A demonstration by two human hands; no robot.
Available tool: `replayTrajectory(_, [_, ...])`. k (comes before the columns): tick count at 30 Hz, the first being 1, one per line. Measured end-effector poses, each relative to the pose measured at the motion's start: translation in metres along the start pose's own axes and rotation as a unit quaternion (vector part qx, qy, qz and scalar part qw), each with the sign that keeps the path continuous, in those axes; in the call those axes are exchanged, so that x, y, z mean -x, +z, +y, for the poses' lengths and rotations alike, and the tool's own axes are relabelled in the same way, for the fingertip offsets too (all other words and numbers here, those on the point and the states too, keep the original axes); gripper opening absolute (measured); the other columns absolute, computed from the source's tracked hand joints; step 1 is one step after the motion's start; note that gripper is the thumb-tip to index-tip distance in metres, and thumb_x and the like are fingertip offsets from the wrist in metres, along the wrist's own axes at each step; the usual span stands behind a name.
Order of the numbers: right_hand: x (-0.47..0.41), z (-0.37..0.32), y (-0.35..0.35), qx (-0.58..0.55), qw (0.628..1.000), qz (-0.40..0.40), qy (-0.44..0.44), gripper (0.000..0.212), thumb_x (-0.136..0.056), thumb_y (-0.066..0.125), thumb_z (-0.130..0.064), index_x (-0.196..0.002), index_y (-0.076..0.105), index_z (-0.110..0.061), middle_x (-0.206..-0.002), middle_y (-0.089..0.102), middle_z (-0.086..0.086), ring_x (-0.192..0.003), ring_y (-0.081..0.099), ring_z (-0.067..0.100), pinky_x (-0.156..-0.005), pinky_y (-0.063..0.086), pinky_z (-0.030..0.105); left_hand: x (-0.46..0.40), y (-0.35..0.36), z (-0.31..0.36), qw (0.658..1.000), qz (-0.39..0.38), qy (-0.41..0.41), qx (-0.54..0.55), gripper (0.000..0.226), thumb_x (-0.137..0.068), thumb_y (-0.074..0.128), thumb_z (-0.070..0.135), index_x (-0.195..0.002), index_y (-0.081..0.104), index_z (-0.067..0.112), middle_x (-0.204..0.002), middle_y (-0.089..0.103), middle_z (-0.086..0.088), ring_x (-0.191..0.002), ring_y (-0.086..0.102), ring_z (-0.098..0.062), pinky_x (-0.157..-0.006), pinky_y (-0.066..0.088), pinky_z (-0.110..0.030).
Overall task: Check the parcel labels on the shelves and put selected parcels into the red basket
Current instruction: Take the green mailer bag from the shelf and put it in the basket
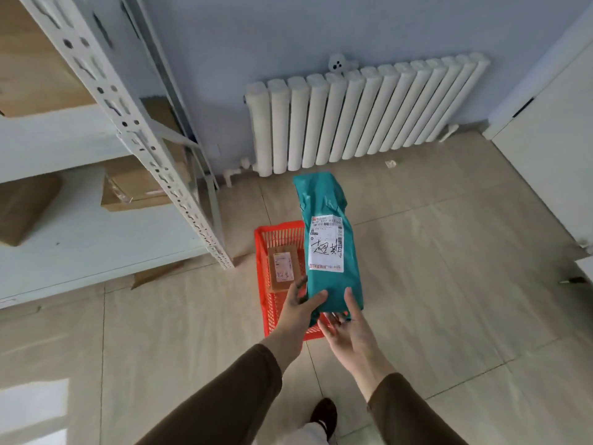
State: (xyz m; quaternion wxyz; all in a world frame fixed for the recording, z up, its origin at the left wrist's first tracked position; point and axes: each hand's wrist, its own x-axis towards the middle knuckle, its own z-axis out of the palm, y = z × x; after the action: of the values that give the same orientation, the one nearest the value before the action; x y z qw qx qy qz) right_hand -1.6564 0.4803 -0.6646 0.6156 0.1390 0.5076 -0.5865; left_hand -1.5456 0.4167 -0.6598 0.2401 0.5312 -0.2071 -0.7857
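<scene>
A long teal plastic-wrapped parcel [327, 207] with a white shipping label and handwritten marks is held upright above the red basket [272, 239]. My left hand [300, 311] grips its lower left edge. My right hand [348, 326] supports its bottom end, fingers spread along the right side. The red basket stands on the floor by the shelf post, and a small brown cardboard parcel [282, 268] with a label lies inside it. The teal parcel hides the basket's right side.
A white metal shelving unit [154, 162] stands at left with several brown cardboard boxes [134, 187] on its shelves. A white radiator [359, 117] runs along the blue back wall. A white door [552, 149] is at right. My shoe [324, 415] is on the tiled floor.
</scene>
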Motion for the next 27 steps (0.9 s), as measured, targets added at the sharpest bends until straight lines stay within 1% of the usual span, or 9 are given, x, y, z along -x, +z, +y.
replayTrajectory(3, [-0.052, 0.013, -0.012, -0.002, 1.0, 0.015, -0.002, 0.056, -0.083, 0.075, -0.034, -0.133, 0.056, -0.018, -0.134, 0.065, 0.015, -0.123, 0.062, 0.032, -0.115, 0.043, 0.052, -0.05, -0.007, -0.024, 1.0, 0.016, -0.016, 0.012, 0.057, -0.09, 0.078, 0.015, -0.139, 0.054, 0.033, -0.128, 0.065, -0.003, -0.115, 0.067, -0.025, -0.101, 0.058, -0.045])
replayTrajectory(7, [-0.13, 0.028, -0.036, -0.016, 0.999, 0.031, -0.01, 0.057, -0.082, 0.076, -0.034, -0.134, 0.058, -0.016, -0.13, 0.069, 0.016, -0.123, 0.065, 0.035, -0.114, 0.044, 0.055, -0.126, -0.021, -0.061, 0.999, 0.033, -0.016, 0.021, 0.064, -0.088, 0.08, 0.016, -0.142, 0.052, 0.035, -0.13, 0.067, -0.003, -0.117, 0.068, -0.025, -0.102, 0.057, -0.046])
replayTrajectory(10, [-0.195, 0.039, -0.055, -0.018, 1.0, 0.018, -0.01, 0.044, -0.093, 0.068, -0.034, -0.132, 0.061, -0.016, -0.116, 0.076, 0.015, -0.116, 0.069, 0.036, -0.102, 0.053, 0.055, -0.187, -0.031, -0.095, 0.998, 0.042, -0.032, 0.04, 0.082, -0.078, 0.088, 0.025, -0.148, 0.046, 0.031, -0.133, 0.067, -0.004, -0.123, 0.065, -0.026, -0.111, 0.05, -0.051])
replayTrajectory(11, [-0.218, 0.044, -0.061, -0.015, 1.0, 0.019, -0.007, 0.04, -0.096, 0.066, -0.035, -0.13, 0.061, -0.015, -0.112, 0.077, 0.015, -0.114, 0.07, 0.035, -0.098, 0.056, 0.055, -0.206, -0.034, -0.106, 0.997, 0.043, -0.044, 0.049, 0.082, -0.075, 0.089, 0.028, -0.146, 0.048, 0.029, -0.133, 0.068, -0.005, -0.124, 0.064, -0.026, -0.112, 0.049, -0.051])
replayTrajectory(15, [-0.302, 0.062, -0.083, 0.031, 0.999, 0.028, 0.002, 0.049, -0.093, 0.07, -0.043, -0.132, 0.062, -0.016, -0.12, 0.075, 0.017, -0.117, 0.07, 0.035, -0.103, 0.053, 0.056, -0.284, -0.05, -0.146, 0.99, 0.036, -0.085, 0.108, 0.046, -0.09, 0.079, 0.023, -0.132, 0.062, 0.016, -0.125, 0.075, -0.008, -0.119, 0.068, -0.025, -0.097, 0.056, -0.041])
replayTrajectory(19, [-0.373, 0.077, -0.104, 0.057, 0.997, 0.056, 0.024, 0.056, -0.087, 0.075, -0.048, -0.131, 0.064, -0.014, -0.121, 0.075, 0.017, -0.115, 0.071, 0.034, -0.106, 0.052, 0.053, -0.357, -0.063, -0.183, 0.983, 0.035, -0.097, 0.154, 0.052, -0.087, 0.08, 0.029, -0.134, 0.064, 0.014, -0.125, 0.076, -0.007, -0.122, 0.068, -0.026, -0.091, 0.057, -0.039])
replayTrajectory(23, [-0.427, 0.091, -0.118, 0.056, 0.995, 0.086, 0.019, 0.081, -0.058, 0.092, -0.053, -0.125, 0.067, -0.015, -0.119, 0.076, 0.016, -0.115, 0.07, 0.035, -0.11, 0.047, 0.053, -0.414, -0.074, -0.214, 0.977, 0.053, -0.105, 0.177, 0.051, -0.089, 0.079, 0.029, -0.135, 0.064, 0.014, -0.125, 0.076, -0.01, -0.118, 0.071, -0.028, -0.088, 0.058, -0.04])
replayTrajectory(25, [-0.45, 0.096, -0.124, 0.057, 0.993, 0.099, 0.013, 0.067, -0.067, 0.089, -0.046, -0.121, 0.068, -0.013, -0.112, 0.078, 0.017, -0.11, 0.072, 0.035, -0.106, 0.052, 0.053, -0.437, -0.079, -0.226, 0.975, 0.054, -0.104, 0.19, 0.05, -0.088, 0.08, 0.029, -0.133, 0.065, 0.012, -0.123, 0.077, -0.012, -0.115, 0.072, -0.03, -0.09, 0.059, -0.042])
replayTrajectory(27, [-0.468, 0.1, -0.127, 0.055, 0.992, 0.113, 0.025, 0.044, -0.083, 0.081, -0.038, -0.115, 0.067, -0.011, -0.108, 0.077, 0.019, -0.104, 0.073, 0.035, -0.102, 0.054, 0.052, -0.455, -0.082, -0.235, 0.973, 0.061, -0.096, 0.199, 0.058, -0.081, 0.084, 0.032, -0.133, 0.067, 0.011, -0.123, 0.077, -0.012, -0.116, 0.072, -0.031, -0.099, 0.057, -0.045])
